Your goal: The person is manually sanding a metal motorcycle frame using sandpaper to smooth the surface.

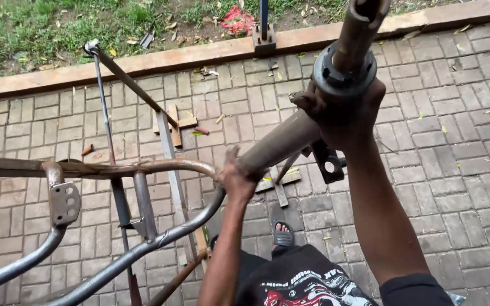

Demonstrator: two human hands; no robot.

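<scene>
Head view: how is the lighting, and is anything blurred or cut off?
Head view: soft, even daylight, no hard shadows or glare; paving sharp; the steering tube close to the lens looks slightly soft and runs off the top edge; the left hand and right hand on the frame are dark but readable.

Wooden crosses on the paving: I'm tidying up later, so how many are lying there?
2: one wooden cross near the curb, one partly hidden under the frame tube. More may be hidden.
</scene>
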